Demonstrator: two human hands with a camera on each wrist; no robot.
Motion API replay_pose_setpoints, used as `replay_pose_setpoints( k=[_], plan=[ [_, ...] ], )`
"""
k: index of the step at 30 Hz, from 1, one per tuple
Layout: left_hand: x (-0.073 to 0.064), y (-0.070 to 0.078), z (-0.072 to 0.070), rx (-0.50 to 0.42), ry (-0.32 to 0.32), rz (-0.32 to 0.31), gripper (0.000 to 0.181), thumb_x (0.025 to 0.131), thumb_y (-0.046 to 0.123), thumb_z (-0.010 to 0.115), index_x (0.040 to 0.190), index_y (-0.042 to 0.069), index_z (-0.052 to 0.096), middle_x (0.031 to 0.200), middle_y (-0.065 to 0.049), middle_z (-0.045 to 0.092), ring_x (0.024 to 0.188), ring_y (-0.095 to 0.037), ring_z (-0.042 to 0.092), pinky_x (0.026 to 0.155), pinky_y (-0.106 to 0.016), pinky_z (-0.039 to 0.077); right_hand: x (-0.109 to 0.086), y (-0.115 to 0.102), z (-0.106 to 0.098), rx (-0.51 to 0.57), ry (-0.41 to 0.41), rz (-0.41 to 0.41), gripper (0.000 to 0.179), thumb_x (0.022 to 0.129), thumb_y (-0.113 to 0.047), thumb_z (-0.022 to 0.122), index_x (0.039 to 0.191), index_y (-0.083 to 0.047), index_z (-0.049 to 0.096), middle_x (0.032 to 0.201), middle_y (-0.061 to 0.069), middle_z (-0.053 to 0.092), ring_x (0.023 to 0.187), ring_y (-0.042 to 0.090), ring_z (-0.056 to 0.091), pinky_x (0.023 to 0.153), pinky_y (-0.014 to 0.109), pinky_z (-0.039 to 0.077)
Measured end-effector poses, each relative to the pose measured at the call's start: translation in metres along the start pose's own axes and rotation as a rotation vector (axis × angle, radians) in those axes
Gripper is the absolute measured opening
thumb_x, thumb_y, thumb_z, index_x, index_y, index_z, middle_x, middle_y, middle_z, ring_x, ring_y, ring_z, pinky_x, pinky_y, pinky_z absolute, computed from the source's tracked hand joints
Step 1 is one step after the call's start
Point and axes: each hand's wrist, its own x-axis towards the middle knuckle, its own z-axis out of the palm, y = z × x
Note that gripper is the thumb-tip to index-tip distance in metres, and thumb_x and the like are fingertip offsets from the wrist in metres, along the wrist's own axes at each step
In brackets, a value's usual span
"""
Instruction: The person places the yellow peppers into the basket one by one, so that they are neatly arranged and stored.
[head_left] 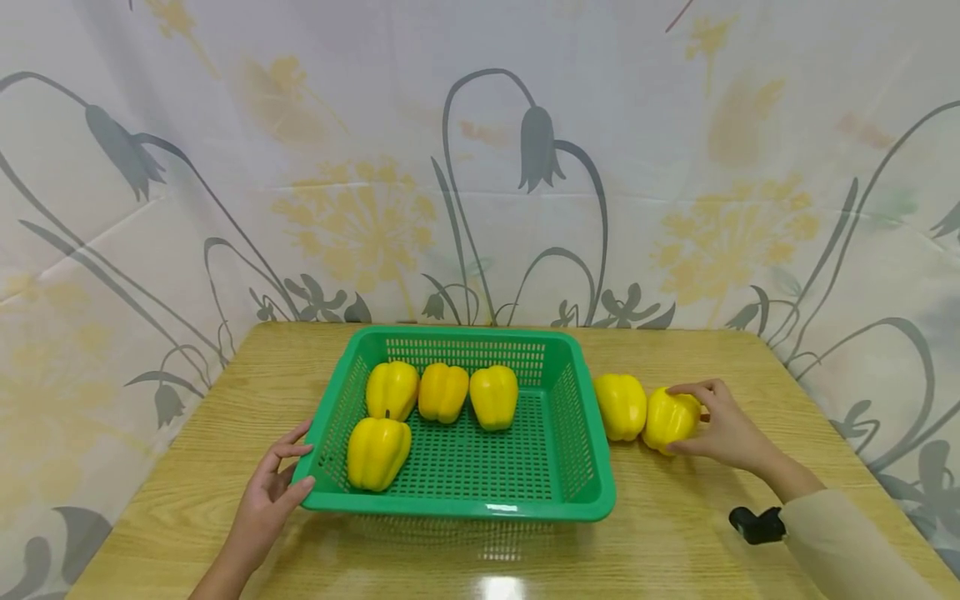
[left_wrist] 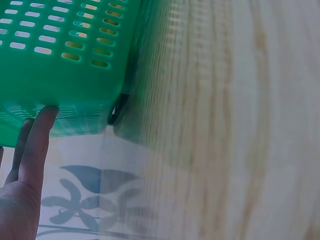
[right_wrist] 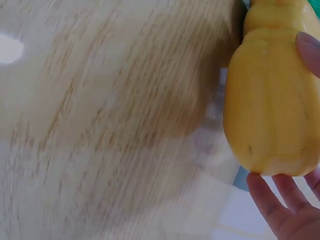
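Note:
My right hand [head_left: 726, 429] holds a yellow bell pepper [head_left: 667, 421] on the wooden table, right of the basket, thumb and fingers on opposite sides of it. The right wrist view shows the pepper [right_wrist: 272, 105] close up, fingertips [right_wrist: 256, 181] at one end. Beside it, nearer the basket, lies another yellow bell pepper [head_left: 620, 407]. My left hand [head_left: 262, 500] touches the left rim of the green plastic basket [head_left: 457, 504], thumb and fingertips on the edge. In the left wrist view its fingers [left_wrist: 36, 155] reach straight along the basket wall [left_wrist: 85, 75]. Several yellow bell peppers [head_left: 493, 397] lie inside.
The wooden table [head_left: 652, 533] ends at the back against a patterned flower cloth [head_left: 480, 250]. A black device [head_left: 757, 525] sits at the right sleeve [head_left: 847, 542]. Inside the basket, the peppers stand at the left and back; its perforated floor [head_left: 487, 462] shows at the front and right.

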Motion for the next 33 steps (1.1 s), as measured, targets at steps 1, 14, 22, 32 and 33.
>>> replay_pose_setpoints(
  k=[1,14,22,32,33],
  plan=[
    [0.0,0.0,0.0,-0.002,0.0,0.0,0.029,0.087,-0.015,0.044,0.116,-0.01,0.042,0.144,-0.009,0.031,0.125,-0.007,0.034,0.094,-0.014,0.031,0.0,-0.001,-0.001,0.002,0.002,-0.007,0.071,0.066,-0.021,0.085,0.123,0.0,0.049,0.108,0.021,0.032,0.098,0.038,0.04,0.08,0.06,0.043],
    [0.0,-0.003,-0.001,-0.004,-0.005,0.021,0.03,0.087,-0.015,0.044,0.116,-0.01,0.043,0.144,-0.01,0.031,0.126,-0.008,0.033,0.094,-0.014,0.03,-0.004,-0.017,-0.018,-0.022,0.061,-0.164,0.068,0.063,-0.011,0.086,0.121,0.0,0.051,0.106,0.016,0.036,0.096,0.031,0.04,0.075,0.061,0.045],
    [0.0,-0.002,0.0,-0.002,-0.004,0.006,0.03,0.087,-0.015,0.044,0.117,-0.01,0.043,0.145,-0.011,0.03,0.126,-0.007,0.032,0.094,-0.013,0.03,-0.004,-0.034,-0.026,-0.087,0.111,-0.26,0.069,0.061,-0.011,0.087,0.119,-0.003,0.052,0.105,0.009,0.04,0.096,0.019,0.041,0.072,0.048,0.051],
    [0.0,-0.001,0.0,-0.013,-0.003,0.014,0.03,0.087,-0.016,0.044,0.116,-0.01,0.043,0.143,-0.004,0.033,0.125,-0.008,0.033,0.094,-0.013,0.03,-0.001,-0.053,-0.031,-0.094,0.131,-0.311,0.071,0.061,-0.015,0.088,0.122,-0.008,0.053,0.108,0.003,0.041,0.097,0.005,0.039,0.072,0.027,0.051],
    [0.0,-0.001,0.0,-0.012,0.0,0.011,0.03,0.087,-0.016,0.044,0.116,-0.01,0.043,0.143,-0.004,0.033,0.125,-0.008,0.033,0.094,-0.013,0.03,-0.001,-0.055,-0.032,-0.092,0.129,-0.314,0.071,0.061,-0.015,0.088,0.122,-0.008,0.053,0.109,0.003,0.042,0.097,0.006,0.039,0.072,0.027,0.051]
  ],
)
